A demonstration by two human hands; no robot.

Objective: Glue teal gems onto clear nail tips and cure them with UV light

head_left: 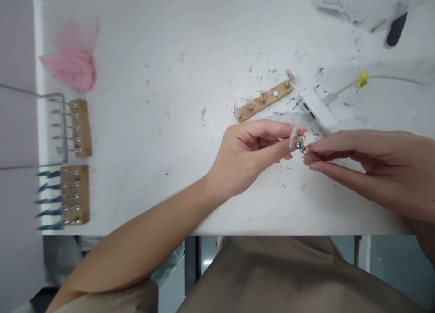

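Observation:
My left hand (254, 156) pinches a clear pinkish nail tip (292, 137) between thumb and fingers. Against it, between my two hands, is a small metal stand piece (299, 145) with a shiny round end and gold-coloured parts. My right hand (353, 161) has its thumb and fingers closed on the other side of this piece, on a small clear part whose shape is unclear. Just beyond my hands lies a wooden strip (270, 101) with gold-coloured studs, a white disc and several clear nail tips on it.
A white device (318, 111) with a cable lies behind my right hand. Pink cloth (73, 70) and two wooden blocks (82, 129) with nail tips, beside a wire rack (64, 122), stand left. Plastic packets (353, 4) and a dark-handled tool (397, 29) are back right.

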